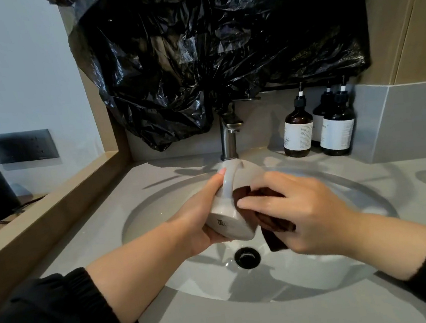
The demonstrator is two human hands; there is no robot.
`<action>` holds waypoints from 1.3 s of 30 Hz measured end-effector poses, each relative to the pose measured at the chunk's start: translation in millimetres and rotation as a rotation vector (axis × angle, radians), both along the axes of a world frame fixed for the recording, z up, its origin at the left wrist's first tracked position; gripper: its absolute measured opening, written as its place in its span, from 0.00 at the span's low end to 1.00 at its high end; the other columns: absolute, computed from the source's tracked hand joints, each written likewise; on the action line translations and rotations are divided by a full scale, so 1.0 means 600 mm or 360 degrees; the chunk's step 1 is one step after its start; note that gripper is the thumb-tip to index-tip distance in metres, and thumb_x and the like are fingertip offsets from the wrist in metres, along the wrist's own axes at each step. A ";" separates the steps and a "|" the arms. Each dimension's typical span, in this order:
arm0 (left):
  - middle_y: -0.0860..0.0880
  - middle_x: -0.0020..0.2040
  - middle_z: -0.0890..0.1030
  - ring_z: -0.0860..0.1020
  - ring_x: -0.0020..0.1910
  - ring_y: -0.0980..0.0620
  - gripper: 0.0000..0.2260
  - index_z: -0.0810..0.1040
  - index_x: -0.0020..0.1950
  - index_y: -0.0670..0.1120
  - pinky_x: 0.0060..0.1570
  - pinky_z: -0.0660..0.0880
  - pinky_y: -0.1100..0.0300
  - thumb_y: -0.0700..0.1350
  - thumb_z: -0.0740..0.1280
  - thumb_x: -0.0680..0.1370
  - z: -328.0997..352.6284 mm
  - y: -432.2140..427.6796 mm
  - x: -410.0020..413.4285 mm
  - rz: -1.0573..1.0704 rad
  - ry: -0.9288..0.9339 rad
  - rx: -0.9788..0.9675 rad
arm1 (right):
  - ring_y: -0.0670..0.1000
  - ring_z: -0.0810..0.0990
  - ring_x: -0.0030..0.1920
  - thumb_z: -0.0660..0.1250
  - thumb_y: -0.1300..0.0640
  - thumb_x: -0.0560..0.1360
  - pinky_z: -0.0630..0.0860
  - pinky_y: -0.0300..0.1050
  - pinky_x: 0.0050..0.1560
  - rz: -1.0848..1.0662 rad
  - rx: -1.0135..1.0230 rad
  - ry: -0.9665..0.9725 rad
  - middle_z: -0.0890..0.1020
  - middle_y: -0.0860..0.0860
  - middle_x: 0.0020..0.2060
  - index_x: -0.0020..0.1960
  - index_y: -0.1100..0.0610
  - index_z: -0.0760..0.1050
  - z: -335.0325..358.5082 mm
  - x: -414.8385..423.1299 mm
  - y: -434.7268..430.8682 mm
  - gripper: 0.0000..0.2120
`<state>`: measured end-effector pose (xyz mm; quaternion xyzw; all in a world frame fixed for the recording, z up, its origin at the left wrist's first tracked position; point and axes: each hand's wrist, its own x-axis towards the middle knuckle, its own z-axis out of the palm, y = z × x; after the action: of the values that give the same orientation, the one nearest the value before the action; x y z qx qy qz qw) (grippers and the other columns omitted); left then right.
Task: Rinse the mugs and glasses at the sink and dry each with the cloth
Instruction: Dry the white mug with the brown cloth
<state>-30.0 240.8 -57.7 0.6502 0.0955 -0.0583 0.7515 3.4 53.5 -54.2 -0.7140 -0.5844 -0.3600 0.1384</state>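
A white mug (pixel 231 212) lies tilted over the sink basin (pixel 159 209), its base toward me and its handle on top. My left hand (pixel 199 215) grips the mug from the left, thumb along the handle. My right hand (pixel 296 210) holds a dark brown cloth (pixel 273 223) and presses it against the mug's right side. Part of the cloth hangs below my right palm. The mug's mouth points away and is hidden.
A metal faucet (pixel 229 136) stands behind the basin, with no water visible. The drain (pixel 247 257) sits below the mug. Three brown pump bottles (pixel 298 131) stand at the back right. A black plastic bag (pixel 207 43) covers the wall above. A wooden ledge (pixel 53 204) borders the left.
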 end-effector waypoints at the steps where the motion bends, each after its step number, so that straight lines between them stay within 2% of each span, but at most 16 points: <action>1: 0.44 0.45 0.85 0.83 0.43 0.47 0.23 0.81 0.56 0.47 0.46 0.80 0.49 0.64 0.62 0.76 0.001 0.000 -0.001 0.0009 -0.0001 -0.0020 | 0.54 0.77 0.45 0.65 0.63 0.68 0.77 0.49 0.36 -0.0044 0.0086 0.0048 0.77 0.53 0.51 0.57 0.55 0.77 0.004 0.009 -0.001 0.17; 4: 0.44 0.40 0.84 0.83 0.37 0.48 0.19 0.81 0.50 0.47 0.42 0.80 0.50 0.61 0.63 0.75 0.002 -0.001 0.001 0.0029 0.0013 -0.0084 | 0.56 0.78 0.45 0.68 0.66 0.66 0.78 0.51 0.37 -0.0272 0.0381 0.0174 0.77 0.55 0.51 0.57 0.58 0.79 0.015 0.028 -0.005 0.19; 6: 0.45 0.40 0.84 0.83 0.37 0.48 0.20 0.81 0.50 0.47 0.41 0.79 0.51 0.62 0.63 0.75 0.002 -0.003 0.000 0.0021 0.0019 -0.0109 | 0.57 0.78 0.44 0.67 0.65 0.67 0.77 0.51 0.37 -0.0218 0.0296 0.0028 0.78 0.56 0.51 0.57 0.58 0.78 0.009 0.016 -0.002 0.18; 9: 0.43 0.43 0.84 0.83 0.39 0.46 0.23 0.81 0.53 0.45 0.39 0.79 0.53 0.63 0.60 0.76 0.003 0.000 -0.003 -0.0040 0.0048 -0.0196 | 0.57 0.76 0.39 0.65 0.63 0.72 0.74 0.50 0.31 0.0100 0.0003 -0.0230 0.76 0.55 0.52 0.58 0.56 0.74 -0.007 -0.013 0.007 0.14; 11: 0.43 0.44 0.84 0.82 0.41 0.45 0.24 0.81 0.54 0.45 0.42 0.79 0.51 0.63 0.62 0.74 0.005 0.002 -0.004 -0.0065 0.0044 -0.0209 | 0.57 0.77 0.40 0.65 0.63 0.72 0.74 0.50 0.33 0.0119 0.0020 -0.0223 0.76 0.55 0.52 0.57 0.57 0.77 -0.003 -0.006 0.005 0.13; 13: 0.42 0.46 0.83 0.81 0.45 0.44 0.26 0.81 0.55 0.45 0.50 0.79 0.47 0.64 0.66 0.69 0.006 0.004 -0.002 -0.0046 0.0052 -0.0263 | 0.58 0.79 0.45 0.67 0.64 0.71 0.77 0.52 0.40 -0.0034 0.0213 -0.0074 0.79 0.57 0.51 0.56 0.60 0.80 0.008 0.016 -0.004 0.14; 15: 0.40 0.51 0.83 0.81 0.49 0.41 0.27 0.80 0.58 0.44 0.58 0.75 0.41 0.63 0.68 0.69 0.005 0.004 0.001 -0.0007 0.0084 -0.0317 | 0.57 0.79 0.47 0.66 0.63 0.70 0.77 0.52 0.43 -0.0215 0.0338 0.0010 0.79 0.58 0.51 0.56 0.61 0.80 0.018 0.029 -0.012 0.16; 16: 0.40 0.51 0.83 0.81 0.49 0.40 0.26 0.80 0.58 0.44 0.57 0.75 0.41 0.63 0.67 0.70 0.005 0.002 0.002 0.0006 0.0084 -0.0316 | 0.57 0.79 0.47 0.66 0.64 0.69 0.77 0.52 0.43 -0.0240 0.0338 -0.0003 0.79 0.58 0.51 0.57 0.60 0.79 0.018 0.026 -0.010 0.16; 18: 0.42 0.47 0.84 0.81 0.46 0.43 0.24 0.81 0.54 0.45 0.50 0.78 0.47 0.63 0.65 0.72 0.003 0.000 0.002 0.0012 0.0053 -0.0304 | 0.58 0.78 0.43 0.65 0.64 0.70 0.77 0.50 0.39 -0.0103 0.0211 -0.0150 0.80 0.58 0.50 0.57 0.58 0.77 0.009 0.001 0.001 0.15; 21: 0.44 0.44 0.83 0.80 0.44 0.45 0.24 0.82 0.55 0.44 0.43 0.76 0.54 0.62 0.61 0.76 0.004 0.001 0.000 0.0008 0.0012 -0.0239 | 0.56 0.72 0.34 0.64 0.63 0.72 0.68 0.46 0.28 0.0110 -0.0133 -0.0346 0.81 0.56 0.45 0.50 0.58 0.80 0.000 -0.035 0.019 0.09; 26: 0.42 0.47 0.85 0.83 0.47 0.44 0.23 0.81 0.56 0.45 0.44 0.78 0.51 0.62 0.61 0.77 0.006 0.001 0.005 0.0165 -0.0061 -0.0147 | 0.56 0.74 0.36 0.69 0.63 0.63 0.67 0.45 0.23 -0.0097 -0.0242 -0.0209 0.80 0.54 0.46 0.49 0.58 0.80 0.003 -0.032 0.025 0.14; 29: 0.42 0.48 0.85 0.83 0.51 0.43 0.25 0.81 0.56 0.44 0.48 0.79 0.51 0.63 0.61 0.76 0.003 -0.003 0.005 0.0172 -0.0118 -0.0016 | 0.54 0.76 0.41 0.70 0.61 0.64 0.70 0.47 0.22 -0.0140 -0.0195 -0.0087 0.78 0.52 0.48 0.54 0.56 0.79 0.000 -0.041 0.034 0.18; 31: 0.42 0.47 0.85 0.83 0.50 0.43 0.25 0.81 0.56 0.43 0.44 0.78 0.53 0.63 0.60 0.77 0.002 -0.003 0.004 0.0141 -0.0148 0.0018 | 0.53 0.76 0.42 0.69 0.61 0.65 0.72 0.48 0.23 -0.0132 -0.0131 -0.0018 0.78 0.51 0.48 0.54 0.55 0.78 0.004 -0.042 0.038 0.18; 36: 0.43 0.42 0.85 0.82 0.42 0.45 0.21 0.81 0.55 0.46 0.44 0.79 0.49 0.61 0.60 0.78 0.010 -0.002 -0.003 0.0190 -0.0082 -0.0128 | 0.56 0.78 0.43 0.63 0.60 0.67 0.76 0.52 0.32 -0.0007 -0.0017 0.0214 0.78 0.53 0.49 0.56 0.55 0.78 0.013 -0.010 0.009 0.17; 39: 0.42 0.43 0.84 0.82 0.43 0.43 0.20 0.79 0.56 0.47 0.48 0.79 0.44 0.61 0.62 0.77 0.016 0.001 -0.004 0.0292 -0.0025 -0.0287 | 0.57 0.79 0.42 0.63 0.60 0.69 0.78 0.52 0.34 -0.0291 0.0148 0.0173 0.78 0.53 0.48 0.53 0.58 0.80 0.022 0.032 -0.034 0.15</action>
<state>-32.2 241.2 -47.8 0.5690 0.1430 0.0075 0.8098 22.6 33.2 -41.1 -0.7756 -0.4911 -0.3585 0.1693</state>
